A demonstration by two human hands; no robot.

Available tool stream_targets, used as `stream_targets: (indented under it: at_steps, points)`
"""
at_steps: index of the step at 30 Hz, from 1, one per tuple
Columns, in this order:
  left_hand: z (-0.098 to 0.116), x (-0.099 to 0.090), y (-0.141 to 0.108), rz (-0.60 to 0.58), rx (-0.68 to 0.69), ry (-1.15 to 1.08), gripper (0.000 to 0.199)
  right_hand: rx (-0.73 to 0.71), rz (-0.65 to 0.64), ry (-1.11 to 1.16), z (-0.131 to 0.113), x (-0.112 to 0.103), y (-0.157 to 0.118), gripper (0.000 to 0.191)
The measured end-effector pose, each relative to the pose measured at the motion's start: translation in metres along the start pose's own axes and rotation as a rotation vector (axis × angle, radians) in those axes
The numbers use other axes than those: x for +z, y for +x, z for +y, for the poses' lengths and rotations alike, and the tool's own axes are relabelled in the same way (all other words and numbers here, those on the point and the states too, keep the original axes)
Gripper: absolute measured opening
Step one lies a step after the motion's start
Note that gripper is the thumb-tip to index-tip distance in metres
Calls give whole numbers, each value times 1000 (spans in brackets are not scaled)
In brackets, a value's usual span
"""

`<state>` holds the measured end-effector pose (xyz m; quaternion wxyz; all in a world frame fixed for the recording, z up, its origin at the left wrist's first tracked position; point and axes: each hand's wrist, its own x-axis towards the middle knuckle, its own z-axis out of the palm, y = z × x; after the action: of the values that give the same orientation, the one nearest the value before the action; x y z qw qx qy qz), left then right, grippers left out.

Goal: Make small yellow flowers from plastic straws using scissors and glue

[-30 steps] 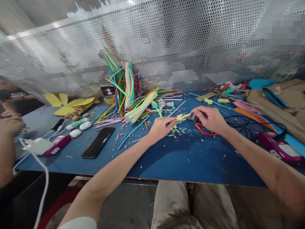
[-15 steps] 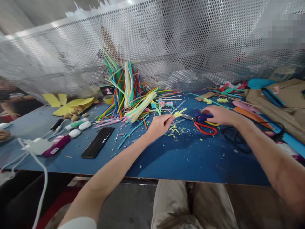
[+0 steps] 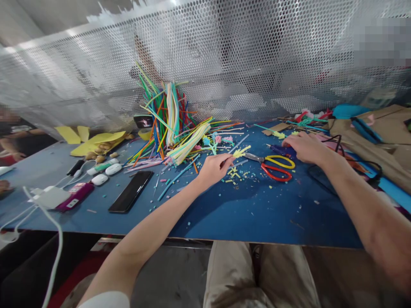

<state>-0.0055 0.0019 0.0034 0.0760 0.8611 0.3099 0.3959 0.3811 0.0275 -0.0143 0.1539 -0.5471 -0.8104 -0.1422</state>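
Observation:
My left hand point(image 3: 215, 170) is closed in a pinch on a small yellow pipe-cleaner sprig point(image 3: 241, 152), whose branches point right. My right hand point(image 3: 304, 147) has its fingers curled around a dark blue glue gun point(image 3: 282, 150) with a thin nozzle facing left; part of its body is hidden under the hand. Between the hands, scissors point(image 3: 278, 167) with one red and one yellow handle lie on the table. Short yellow pipe-cleaner cuttings point(image 3: 234, 173) are scattered just below the sprig.
Bundled coloured pipe cleaners point(image 3: 173, 119) stand by the perforated metal screen point(image 3: 257, 55). A black phone point(image 3: 131, 191), white chargers and cables lie left on the blue table point(image 3: 244, 222). Brown paper point(image 3: 362, 132) and a black cord point(image 3: 324, 188) are at right. Another person point(image 3: 22, 132) sits far left.
My right hand has moved right with the glue gun, away from the scissors, so their yellow handle now shows. My left hand and the sprig have stayed nearly still.

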Motion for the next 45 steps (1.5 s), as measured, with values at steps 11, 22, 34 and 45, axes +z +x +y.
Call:
stream_targets:
  at_steps: [11, 22, 34, 45]
  points:
    - [3, -4, 4, 23, -61, 35, 32, 58, -437, 267, -74, -30, 8, 40]
    - [6, -7, 4, 109, -108, 58, 34, 273, -404, 92, -98, -20, 13, 23]
    - [4, -7, 3, 134, -217, -133, 41, 112, 239, 288, -106, -33, 8, 43]
    - [5, -5, 0, 135, -245, -226, 44, 26, 206, 286, -105, -28, 6, 42]
